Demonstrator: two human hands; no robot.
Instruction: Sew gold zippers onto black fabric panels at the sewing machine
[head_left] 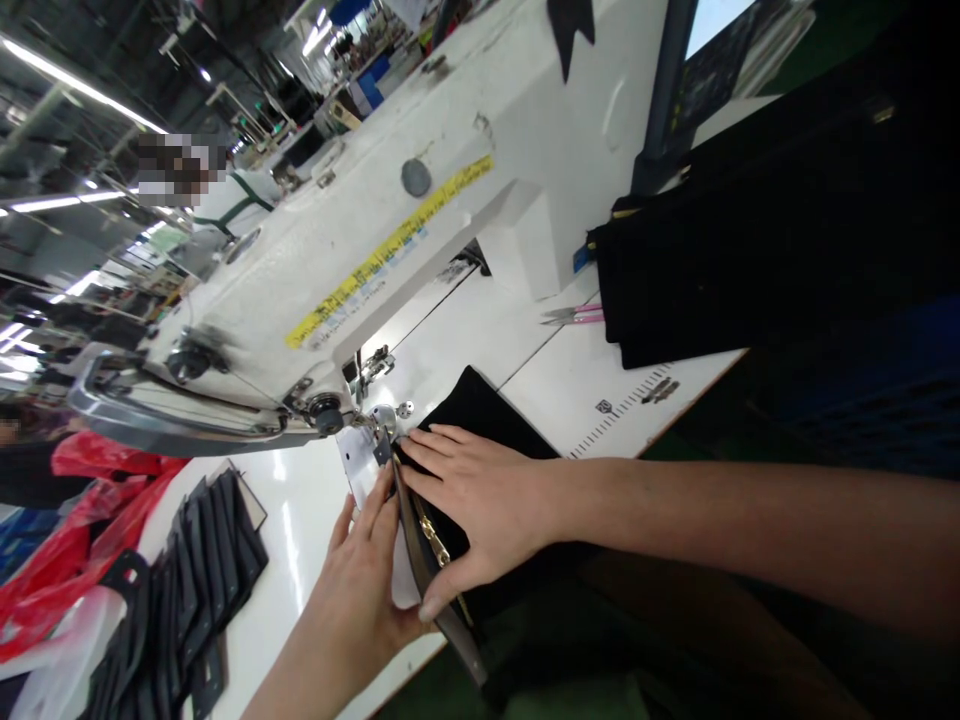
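A black fabric piece (pixel 487 410) with a brass zipper (pixel 433 540) and a brownish-grey edge strip (pixel 420 560) lies under the sewing machine's needle area (pixel 379 430). My right hand (pixel 480 495) rests flat on the fabric with fingers spread, its thumb on the strip near the zipper pull. At the strip's left edge is my left hand (pixel 360 580); its fingertips touch the edge close to the presser foot, and its thumb passes beside the strip near my right thumb. Part of its grip is hidden by the fabric.
The white sewing machine (pixel 420 230) spans the view. Stacked dark pieces (pixel 187 580) and a red plastic bag (pixel 97 500) lie at the left. Pink-handled thread snips (pixel 577 315) sit beside folded black fabric (pixel 675 260). Another person (pixel 232 195) is in the background.
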